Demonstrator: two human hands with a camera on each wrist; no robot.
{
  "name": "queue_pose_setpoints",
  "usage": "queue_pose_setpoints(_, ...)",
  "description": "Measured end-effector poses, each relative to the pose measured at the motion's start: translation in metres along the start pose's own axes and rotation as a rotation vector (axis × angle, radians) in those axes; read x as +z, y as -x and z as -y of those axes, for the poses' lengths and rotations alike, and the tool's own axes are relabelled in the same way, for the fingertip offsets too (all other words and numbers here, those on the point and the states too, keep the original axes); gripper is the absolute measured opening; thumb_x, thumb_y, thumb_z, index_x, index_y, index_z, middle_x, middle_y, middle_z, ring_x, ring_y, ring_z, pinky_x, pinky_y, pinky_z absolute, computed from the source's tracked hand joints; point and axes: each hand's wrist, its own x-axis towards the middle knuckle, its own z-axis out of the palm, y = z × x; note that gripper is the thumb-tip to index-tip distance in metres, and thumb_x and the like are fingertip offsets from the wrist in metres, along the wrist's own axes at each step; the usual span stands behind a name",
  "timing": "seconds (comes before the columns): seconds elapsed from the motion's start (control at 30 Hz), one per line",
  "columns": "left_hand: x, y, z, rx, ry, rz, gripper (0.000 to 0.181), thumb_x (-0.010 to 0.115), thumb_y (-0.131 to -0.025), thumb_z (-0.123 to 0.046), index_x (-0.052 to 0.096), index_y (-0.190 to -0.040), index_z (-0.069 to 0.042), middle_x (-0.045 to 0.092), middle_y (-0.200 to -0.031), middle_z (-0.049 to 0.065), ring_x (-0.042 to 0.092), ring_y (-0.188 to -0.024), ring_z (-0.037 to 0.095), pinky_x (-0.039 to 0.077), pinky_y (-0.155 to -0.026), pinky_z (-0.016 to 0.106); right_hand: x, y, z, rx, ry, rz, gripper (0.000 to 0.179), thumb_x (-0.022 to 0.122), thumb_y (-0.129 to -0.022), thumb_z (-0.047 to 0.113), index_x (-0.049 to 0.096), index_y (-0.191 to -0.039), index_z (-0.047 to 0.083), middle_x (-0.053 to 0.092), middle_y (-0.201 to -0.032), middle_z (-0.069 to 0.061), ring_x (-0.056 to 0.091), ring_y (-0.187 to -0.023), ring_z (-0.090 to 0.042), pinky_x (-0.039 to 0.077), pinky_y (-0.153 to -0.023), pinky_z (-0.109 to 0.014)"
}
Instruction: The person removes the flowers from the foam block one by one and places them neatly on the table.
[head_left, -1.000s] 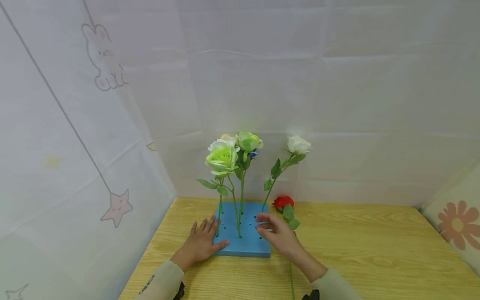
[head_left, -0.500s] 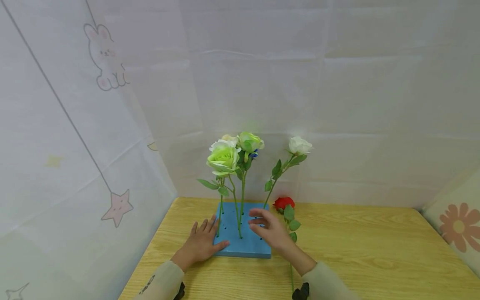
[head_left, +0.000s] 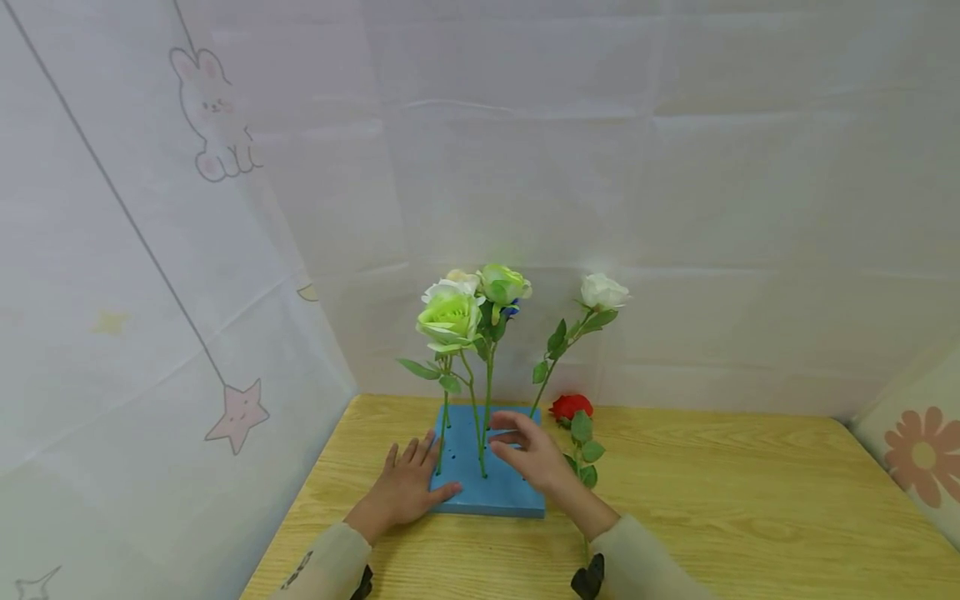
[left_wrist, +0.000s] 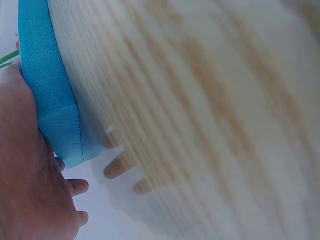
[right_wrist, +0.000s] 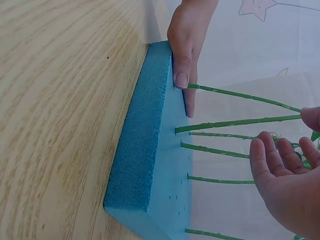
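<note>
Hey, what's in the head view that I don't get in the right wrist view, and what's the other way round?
Only the head view: the red flower lying on the table, the white bloom, the green bloom in front, and the rabbit drawing.

Only the right wrist view: the right-hand end face of the blue block.

Both: the left hand, right hand, green stems, wooden tabletop and pink star.

Green stems [head_left: 477,427] crowd left half of blue board [head_left: 501,495]; bare room at front right.
</note>
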Motion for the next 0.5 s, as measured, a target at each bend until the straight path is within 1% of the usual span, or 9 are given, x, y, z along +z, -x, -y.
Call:
queue_pose_setpoints(0.1,-0.003,0.002,-0.003,-0.003,-0.004,0.003,0.099,0.035,-0.094,-0.08,0.024,-0.162,-0.009,0.018,-0.168,0.014,0.024,-0.15,0.045,0.012,-0.117,0.07,0.001,-0.003,-0.002,0.006,-0.008,0.0,0.052,0.066,-0.1,0.015,0.048,-0.147,0.001,0.054,-0.141,-0.024,0.058,-0.125,-0.037,0.053,-0.099,-0.043)
queue_pose_setpoints(0.23,-0.007,0.003,-0.004,0.007,0.009,0.005,0.101,0.036,-0.093,-0.08,0.024,-0.162,-0.008,0.02,-0.168,0.015,0.025,-0.149,0.046,0.012,-0.116,0.071,0.002,-0.007,-0.004,0.0,-0.016,0.016,0.052,0.066,-0.1,0.015,0.048,-0.148,0.004,0.054,-0.142,-0.024,0.057,-0.126,-0.038,0.052,-0.1,-0.044)
queue_pose_setpoints(0.33,-0.005,0.002,-0.003,0.012,0.011,-0.004,0.1,0.037,-0.094,-0.079,0.025,-0.161,-0.006,0.021,-0.167,0.016,0.026,-0.149,0.047,0.012,-0.115,0.071,0.003,-0.01,-0.006,-0.01,-0.019,0.032,0.052,0.066,-0.1,0.014,0.048,-0.148,0.006,0.054,-0.142,-0.022,0.058,-0.125,-0.038,0.052,-0.099,-0.044)
queue_pose_setpoints(0.5,-0.002,0.002,-0.002,0.006,-0.001,-0.014,0.1,0.035,-0.093,-0.08,0.027,-0.161,-0.007,0.02,-0.168,0.014,0.026,-0.149,0.045,0.013,-0.116,0.071,0.006,-0.015,-0.01,-0.006,-0.024,0.045,0.053,0.067,-0.1,0.015,0.049,-0.149,0.008,0.057,-0.139,-0.019,0.06,-0.122,-0.036,0.053,-0.099,-0.045)
